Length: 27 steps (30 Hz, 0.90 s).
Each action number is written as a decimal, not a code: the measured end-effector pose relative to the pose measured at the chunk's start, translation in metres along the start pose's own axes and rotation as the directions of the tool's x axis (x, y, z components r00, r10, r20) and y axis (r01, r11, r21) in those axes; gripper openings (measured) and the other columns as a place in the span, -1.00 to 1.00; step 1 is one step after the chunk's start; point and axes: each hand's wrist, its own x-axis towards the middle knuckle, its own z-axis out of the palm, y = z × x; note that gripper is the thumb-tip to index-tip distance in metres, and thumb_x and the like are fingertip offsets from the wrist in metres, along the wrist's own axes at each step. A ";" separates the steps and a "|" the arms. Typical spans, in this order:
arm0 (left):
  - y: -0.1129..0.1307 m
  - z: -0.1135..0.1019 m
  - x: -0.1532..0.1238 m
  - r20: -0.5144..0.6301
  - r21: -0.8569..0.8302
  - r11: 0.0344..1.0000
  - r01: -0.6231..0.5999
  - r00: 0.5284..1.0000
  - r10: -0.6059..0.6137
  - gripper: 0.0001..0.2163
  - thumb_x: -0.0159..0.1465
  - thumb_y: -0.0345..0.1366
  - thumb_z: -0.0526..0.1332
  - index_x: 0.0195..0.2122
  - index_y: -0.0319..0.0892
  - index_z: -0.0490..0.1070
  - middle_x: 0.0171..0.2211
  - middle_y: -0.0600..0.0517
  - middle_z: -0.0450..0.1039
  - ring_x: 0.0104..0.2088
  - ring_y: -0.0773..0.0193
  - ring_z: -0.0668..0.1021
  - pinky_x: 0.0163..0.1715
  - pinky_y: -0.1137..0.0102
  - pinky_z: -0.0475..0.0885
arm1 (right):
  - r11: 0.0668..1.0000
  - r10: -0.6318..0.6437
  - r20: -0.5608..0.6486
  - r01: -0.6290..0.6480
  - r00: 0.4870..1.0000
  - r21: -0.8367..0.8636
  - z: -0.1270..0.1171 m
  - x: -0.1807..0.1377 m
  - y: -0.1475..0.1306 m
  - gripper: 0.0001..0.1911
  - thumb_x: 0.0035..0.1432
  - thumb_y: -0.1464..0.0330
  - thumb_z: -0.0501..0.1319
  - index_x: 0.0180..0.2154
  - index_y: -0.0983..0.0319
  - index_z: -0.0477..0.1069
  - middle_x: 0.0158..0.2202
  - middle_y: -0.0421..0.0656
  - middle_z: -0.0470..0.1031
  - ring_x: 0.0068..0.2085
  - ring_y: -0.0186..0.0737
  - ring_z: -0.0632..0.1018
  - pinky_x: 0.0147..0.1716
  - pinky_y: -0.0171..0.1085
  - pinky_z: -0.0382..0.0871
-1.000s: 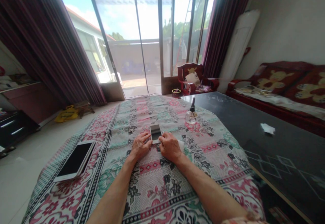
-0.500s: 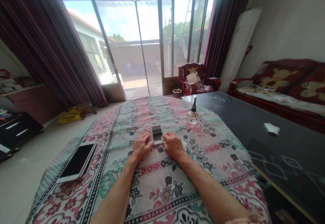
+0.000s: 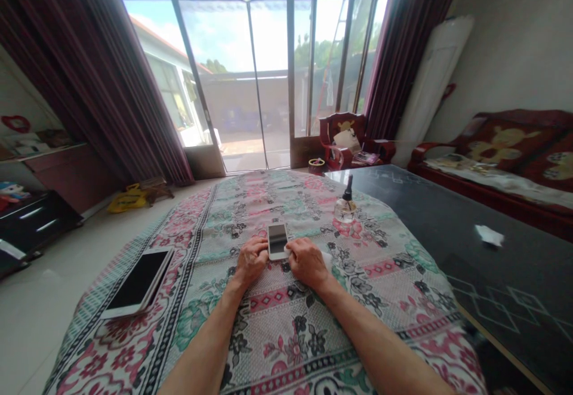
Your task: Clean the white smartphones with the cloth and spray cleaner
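A white-framed smartphone [image 3: 277, 241] with a dark screen lies face up on the patterned tablecloth [image 3: 286, 317]. My left hand [image 3: 252, 262] is closed at the phone's left edge, its fingertips against the side. On the opposite side, my right hand [image 3: 308, 262] is curled with its fingertips at the lower right edge of the screen. A white cloth or tissue [image 3: 328, 259] is bunched in the right hand and sticks out beside its knuckles. Beyond that hand stands a clear bottle [image 3: 344, 210] with a black spray top.
At the left, a white tablet [image 3: 138, 284] lies on top of another flat device. To the right is a dark low table [image 3: 416, 222] with a crumpled white tissue [image 3: 489, 235] on it. A wooden armchair [image 3: 342, 138] and a sofa [image 3: 483, 144] stand farther back.
The left thumb has drawn back from the phone's lower left corner. My right fingers have shifted slightly down along its right edge. The whole view has turned a little to the left.
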 end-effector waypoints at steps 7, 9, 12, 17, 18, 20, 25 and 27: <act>0.001 0.002 -0.004 -0.101 0.057 0.995 0.083 0.992 -0.077 -0.71 0.03 -0.54 0.10 -0.43 -0.15 0.61 -0.28 0.01 0.61 -0.20 0.21 0.58 -0.03 0.31 0.44 | 0.998 -0.049 -0.018 0.050 0.999 0.024 0.005 0.001 0.005 -0.77 0.13 0.52 0.13 -0.19 0.20 0.45 -0.21 -0.15 0.53 -0.13 -0.19 0.42 -0.09 -0.31 0.24; 0.002 0.002 -0.005 -0.114 0.066 0.993 0.095 0.990 -0.087 -0.71 0.02 -0.55 0.10 -0.45 -0.15 0.60 -0.30 0.01 0.61 -0.21 0.21 0.58 -0.04 0.31 0.44 | 0.998 -0.063 -0.016 0.063 0.998 0.022 0.006 0.001 0.006 -0.77 0.15 0.51 0.12 -0.18 0.20 0.44 -0.20 -0.14 0.52 -0.11 -0.19 0.42 -0.08 -0.30 0.24; 0.003 0.002 -0.005 -0.112 0.056 0.994 0.097 0.990 -0.090 -0.70 0.02 -0.56 0.09 -0.46 -0.15 0.60 -0.31 0.01 0.61 -0.22 0.22 0.58 -0.05 0.33 0.44 | 0.996 -0.080 -0.008 0.081 0.997 0.024 0.006 0.000 0.006 -0.76 0.16 0.52 0.11 -0.16 0.20 0.43 -0.17 -0.13 0.51 -0.09 -0.20 0.41 -0.04 -0.29 0.24; 0.000 0.003 -0.006 -0.119 0.059 0.992 0.109 0.988 -0.101 -0.70 0.02 -0.57 0.09 -0.44 -0.14 0.60 -0.28 0.01 0.61 -0.21 0.23 0.58 -0.04 0.34 0.44 | 0.996 -0.078 -0.026 0.079 0.997 0.032 0.007 -0.001 0.005 -0.74 0.14 0.54 0.11 -0.15 0.19 0.42 -0.16 -0.13 0.49 -0.08 -0.19 0.41 -0.04 -0.28 0.25; 0.000 0.003 -0.006 -0.119 0.061 0.992 0.114 0.987 -0.106 -0.70 0.02 -0.57 0.09 -0.44 -0.14 0.60 -0.28 0.02 0.61 -0.20 0.23 0.58 -0.04 0.34 0.44 | 0.996 -0.078 -0.035 0.079 0.996 0.036 0.007 -0.001 0.005 -0.74 0.14 0.54 0.11 -0.15 0.19 0.42 -0.15 -0.13 0.48 -0.09 -0.20 0.41 -0.04 -0.28 0.25; -0.001 0.004 -0.006 -0.121 0.060 0.991 0.121 0.986 -0.113 -0.70 0.02 -0.57 0.09 -0.45 -0.14 0.59 -0.28 0.02 0.61 -0.20 0.23 0.58 -0.04 0.35 0.44 | 0.995 -0.078 -0.053 0.081 0.996 0.051 0.008 -0.001 0.005 -0.75 0.15 0.53 0.11 -0.16 0.19 0.42 -0.13 -0.13 0.46 -0.09 -0.20 0.41 -0.04 -0.29 0.26; 0.000 0.004 -0.005 -0.131 0.059 0.989 0.138 0.983 -0.130 -0.71 0.03 -0.56 0.09 -0.46 -0.15 0.59 -0.29 0.01 0.61 -0.21 0.24 0.59 -0.05 0.36 0.45 | 0.995 -0.066 -0.050 0.069 0.997 0.071 0.007 -0.001 0.005 -0.76 0.16 0.53 0.10 -0.17 0.19 0.42 -0.15 -0.13 0.43 -0.10 -0.21 0.42 -0.06 -0.31 0.27; 0.001 0.004 -0.005 -0.128 0.067 0.988 0.138 0.983 -0.129 -0.71 0.03 -0.56 0.09 -0.46 -0.15 0.59 -0.29 0.01 0.62 -0.22 0.24 0.59 -0.06 0.36 0.45 | 0.995 -0.068 -0.039 0.070 0.997 0.067 0.006 -0.001 0.005 -0.76 0.17 0.53 0.10 -0.16 0.18 0.42 -0.15 -0.14 0.43 -0.10 -0.22 0.42 -0.06 -0.32 0.26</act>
